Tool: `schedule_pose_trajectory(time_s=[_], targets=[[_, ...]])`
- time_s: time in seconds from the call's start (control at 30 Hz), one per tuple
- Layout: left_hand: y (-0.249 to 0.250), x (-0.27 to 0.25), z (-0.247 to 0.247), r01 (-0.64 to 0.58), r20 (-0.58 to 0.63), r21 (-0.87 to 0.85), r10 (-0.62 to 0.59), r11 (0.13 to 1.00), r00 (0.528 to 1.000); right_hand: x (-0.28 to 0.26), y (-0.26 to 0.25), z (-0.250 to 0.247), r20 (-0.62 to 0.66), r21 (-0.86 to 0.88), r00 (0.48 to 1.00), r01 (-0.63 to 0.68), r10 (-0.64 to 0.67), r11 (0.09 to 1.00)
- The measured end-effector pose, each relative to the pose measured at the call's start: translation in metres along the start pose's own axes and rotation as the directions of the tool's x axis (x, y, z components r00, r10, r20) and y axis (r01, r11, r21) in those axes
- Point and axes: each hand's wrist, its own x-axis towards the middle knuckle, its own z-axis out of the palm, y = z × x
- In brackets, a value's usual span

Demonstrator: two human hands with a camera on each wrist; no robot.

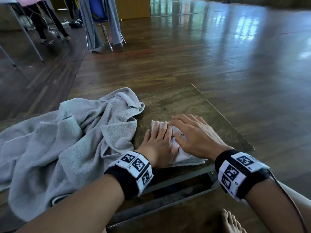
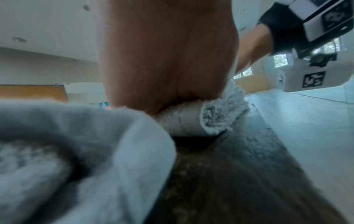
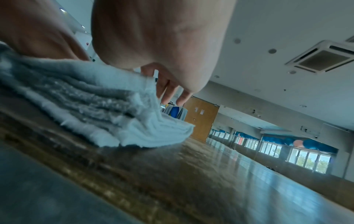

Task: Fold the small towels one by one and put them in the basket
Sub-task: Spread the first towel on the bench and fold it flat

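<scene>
While both hands lie flat | left hand, right hand press folded towel

Folded white towel mostly covered by both hands, left hand and right hand, so its stitched pattern is unreadable. Grey towel pile cut off at head-view left edge; it is a blurred mass in the left wrist view. Worktop near edge hidden behind forearms; basket not identifiable.
</scene>
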Motion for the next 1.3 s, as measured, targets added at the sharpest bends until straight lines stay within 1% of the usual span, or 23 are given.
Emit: schedule_pose_trajectory(time_s=[0.07,0.1,0.17,0.2,0.27,0.33,0.43,0.57,0.7,0.8,0.93,1.2,1.3], targets=[[-0.004,0.002,-0.005,-0.012,0.017,-0.004,0.012,1.000,1.000,0.001,-0.004,0.003,0.032,0.035,0.999,0.003,-0.005,0.999],[-0.006,0.002,-0.008,-0.012,0.006,-0.011,0.012,1.000,1.000,0.001,-0.004,0.004,0.051,0.048,0.999,-0.005,0.003,0.999],[-0.007,0.001,-0.014,-0.015,-0.063,-0.031,0.013,0.999,0.998,0.000,-0.001,0.006,0.112,0.073,0.993,-0.042,0.034,0.996],[-0.007,0.001,-0.016,-0.014,-0.089,-0.034,0.011,0.999,0.996,-0.001,0.003,0.006,0.165,0.087,0.985,-0.070,0.055,0.994],[-0.006,0.001,-0.018,0.018,-0.079,-0.025,-0.020,1.000,0.997,-0.002,0.011,0.007,0.309,0.104,0.948,-0.115,0.077,0.988],[-0.006,0.001,-0.018,0.072,-0.036,-0.023,-0.073,0.997,0.997,-0.004,0.016,0.008,0.429,0.102,0.901,-0.116,0.062,0.988],[-0.010,0.001,-0.012,0.120,-0.033,-0.064,-0.122,0.991,0.992,-0.009,0.020,0.012,0.502,0.057,0.862,-0.113,0.069,0.992],[-0.010,0.000,-0.003,0.154,-0.051,-0.099,-0.159,0.983,0.986,-0.015,0.025,0.016,0.482,0.071,0.862,-0.217,0.157,0.974],[-0.012,0.000,0.001,0.144,-0.034,-0.120,-0.149,0.982,0.988,-0.016,0.025,0.019,0.462,0.094,0.858,-0.298,0.224,0.950],[-0.016,-0.001,0.003,0.147,-0.035,-0.149,-0.154,0.978,0.987,-0.015,0.022,0.018,0.474,0.084,0.848,-0.312,0.237,0.947],[-0.018,0.003,0.007,0.177,-0.040,-0.212,-0.190,0.961,0.981,-0.017,0.020,0.015,0.506,0.075,0.825,-0.334,0.253,0.940],[-0.020,0.008,0.004,0.277,0.020,-0.209,-0.279,0.938,0.960,-0.019,0.017,0.010,0.536,0.078,0.793,-0.388,0.290,0.918],[-0.020,0.006,0.003,0.293,0.012,-0.196,-0.297,0.936,0.955,-0.018,0.017,0.008,0.545,0.081,0.788,-0.388,0.286,0.918]])
